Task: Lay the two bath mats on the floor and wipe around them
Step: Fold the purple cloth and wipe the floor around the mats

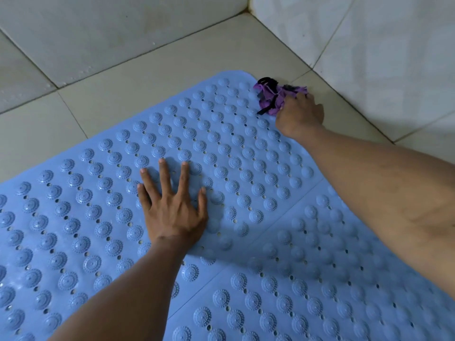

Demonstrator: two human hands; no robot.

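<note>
Pale square floor tiles (157, 70) with dark grout lines fill the upper part of the head view, meeting a white tiled wall (369, 45) at the far right corner. Two blue bath mats lie flat on the floor, edge to edge, their seam running diagonally from the right side toward the bottom centre. Both are covered in rows of raised, dotted domes with small drain holes between them. The far mat (103, 193) spreads across the left and centre of the view, its rounded corner reaching close to the wall. The near mat (307, 279) takes up the lower right.

A person's left hand (172, 207) presses palm-down on the far mat near the seam, fingers spread apart and flat against the bumps, the bare forearm entering from the bottom edge. The right hand (299, 114) reaches to the far mat's rounded corner beside the wall, fingers closed around a crumpled purple cloth (277, 97) with black trim. The cloth bunches out ahead of the knuckles and sits over the mat's edge and the tile just beside it. The right forearm crosses above the near mat from the right edge.
</note>
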